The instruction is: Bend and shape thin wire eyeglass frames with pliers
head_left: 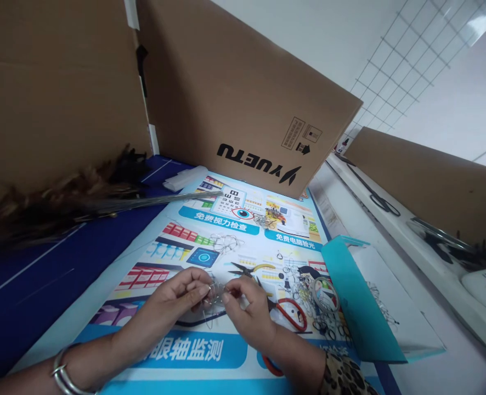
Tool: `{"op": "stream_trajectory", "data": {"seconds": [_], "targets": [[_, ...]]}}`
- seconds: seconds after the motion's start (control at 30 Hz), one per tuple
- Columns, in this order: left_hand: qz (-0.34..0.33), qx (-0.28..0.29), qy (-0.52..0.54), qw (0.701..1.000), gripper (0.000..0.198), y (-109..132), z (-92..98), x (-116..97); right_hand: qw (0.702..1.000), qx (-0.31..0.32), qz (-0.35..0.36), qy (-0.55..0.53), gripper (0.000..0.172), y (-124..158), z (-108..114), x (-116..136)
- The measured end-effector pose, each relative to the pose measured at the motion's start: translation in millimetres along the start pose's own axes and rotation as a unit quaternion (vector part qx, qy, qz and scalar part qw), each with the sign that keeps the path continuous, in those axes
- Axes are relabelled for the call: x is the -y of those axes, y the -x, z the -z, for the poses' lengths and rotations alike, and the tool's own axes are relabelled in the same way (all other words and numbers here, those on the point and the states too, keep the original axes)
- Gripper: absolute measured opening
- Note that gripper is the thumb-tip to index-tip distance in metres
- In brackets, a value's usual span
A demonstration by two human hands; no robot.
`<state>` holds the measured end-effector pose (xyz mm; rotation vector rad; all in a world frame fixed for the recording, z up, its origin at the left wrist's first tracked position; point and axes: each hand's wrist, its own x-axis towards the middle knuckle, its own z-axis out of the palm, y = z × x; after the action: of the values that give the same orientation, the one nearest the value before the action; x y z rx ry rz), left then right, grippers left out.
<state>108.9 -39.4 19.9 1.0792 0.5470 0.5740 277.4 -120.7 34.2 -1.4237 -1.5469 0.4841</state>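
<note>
Between my two hands is a small tangle of thin silvery wire (215, 296), with a loose loop hanging down below. My left hand (181, 299) pinches its left side between thumb and fingers. The right side of the wire is pinched by my right hand (249, 312), whose thumb faces the left one. Just beyond the right hand lie pliers (249, 270) with dark jaws and yellow grips. Red-handled scissors (290, 314) are partly hidden behind my right hand. A heap of wire rings and small pieces (309, 296) spreads to the right, with a roll of tape (324, 294) on it.
A printed poster (210, 373) covers the work surface. Tall cardboard (235, 99) stands at the back. An open teal box (366, 307) holds wire pieces on the right. Long thin rods (160, 202) with feathery brown ends lie at left. More wire bundles (226, 243) lie further back.
</note>
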Motion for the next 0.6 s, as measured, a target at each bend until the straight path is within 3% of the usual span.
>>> {"op": "stream_trajectory", "data": {"seconds": [0.27, 0.6], "targets": [[-0.019, 0.025, -0.007, 0.999, 0.017, 1, 0.9, -1, 0.998, 0.013, -0.047, -0.032, 0.009, -1, 0, 2], [-0.046, 0.016, -0.039, 0.998, 0.026, -5, 1.1, 11, 0.991, 0.041, -0.097, -0.078, 0.013, 0, 0, 6]]}}
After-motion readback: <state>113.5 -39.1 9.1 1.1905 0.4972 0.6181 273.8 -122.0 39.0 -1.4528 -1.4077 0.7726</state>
